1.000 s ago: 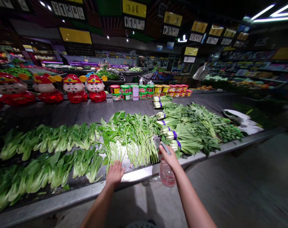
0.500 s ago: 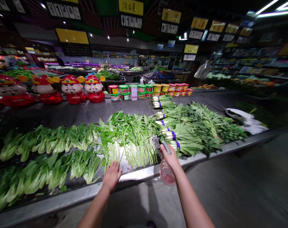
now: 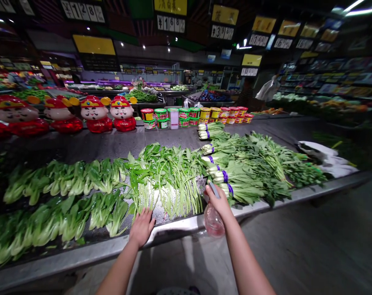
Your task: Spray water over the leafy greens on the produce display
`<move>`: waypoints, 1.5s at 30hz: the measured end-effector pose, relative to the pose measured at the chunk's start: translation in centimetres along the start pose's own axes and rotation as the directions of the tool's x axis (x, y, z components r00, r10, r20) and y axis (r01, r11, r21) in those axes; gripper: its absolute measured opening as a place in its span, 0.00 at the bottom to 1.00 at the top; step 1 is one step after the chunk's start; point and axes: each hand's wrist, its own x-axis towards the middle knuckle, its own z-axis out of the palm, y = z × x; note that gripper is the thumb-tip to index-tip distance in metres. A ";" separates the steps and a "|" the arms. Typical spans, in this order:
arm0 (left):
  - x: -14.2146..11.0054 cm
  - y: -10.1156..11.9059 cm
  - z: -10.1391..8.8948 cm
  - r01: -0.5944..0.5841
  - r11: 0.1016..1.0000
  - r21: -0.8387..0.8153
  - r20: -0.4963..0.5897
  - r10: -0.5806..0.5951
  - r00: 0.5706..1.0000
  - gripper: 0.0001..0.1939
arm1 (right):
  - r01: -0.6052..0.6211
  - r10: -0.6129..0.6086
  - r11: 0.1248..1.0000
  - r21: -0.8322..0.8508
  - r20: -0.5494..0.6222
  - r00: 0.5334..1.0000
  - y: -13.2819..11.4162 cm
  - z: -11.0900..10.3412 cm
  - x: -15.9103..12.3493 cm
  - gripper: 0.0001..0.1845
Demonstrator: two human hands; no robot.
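Note:
My right hand (image 3: 219, 200) is closed round the grey top of a spray bottle (image 3: 213, 223), whose clear pinkish body hangs below it by the shelf's front edge. My left hand (image 3: 142, 227) lies with fingers stretched out at the shelf edge, its fingertips at the stem ends of loose leafy greens (image 3: 170, 176). Those greens are spread over a perforated metal surface. Just beyond my right hand lie bundles of greens with purple bands (image 3: 224, 176). Left of my left hand, bok choy (image 3: 72, 217) is laid in two rows.
A metal rim (image 3: 90, 256) runs along the shelf's front. Red-hatted figurines (image 3: 123, 114) and stacked tubs (image 3: 186, 116) line the back. A white plastic bag (image 3: 330, 157) lies at the right. Price signs (image 3: 170, 18) hang overhead.
The view has shifted slightly. Both hands keep nearly the same places, the left still flat at the edge and the right still round the spray bottle.

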 end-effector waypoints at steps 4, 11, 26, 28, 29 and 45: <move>-0.1 0.1 -0.2 0.010 1.000 -0.004 0.007 -0.010 1.000 0.30 | 0.016 -0.016 1.000 -0.008 -0.001 1.000 -1.0 0.0 1.5 0.22; -0.2 0.2 -0.5 0.024 1.000 -0.017 0.020 -0.024 1.000 0.29 | 0.004 -0.003 0.999 -0.032 0.018 1.000 -0.3 0.2 1.7 0.24; -0.2 0.3 -0.4 0.015 0.999 -0.030 0.001 -0.015 1.000 0.28 | -0.050 0.053 0.998 -0.037 0.093 0.994 1.4 -0.9 -1.2 0.22; -0.2 0.3 -0.6 0.021 0.999 -0.036 0.002 -0.021 1.000 0.27 | -0.077 0.083 0.996 -0.050 0.114 0.990 1.8 -0.7 -1.9 0.23; -0.3 0.4 -0.7 0.026 0.999 -0.036 0.002 -0.026 1.000 0.28 | -0.091 0.097 0.995 -0.052 0.122 0.988 1.9 -0.6 -2.2 0.23; -3.0 1.3 -1.1 0.066 0.996 0.060 -0.165 -0.055 0.985 0.27 | -0.135 0.144 0.990 -0.050 0.261 0.955 4.7 -0.9 -5.7 0.22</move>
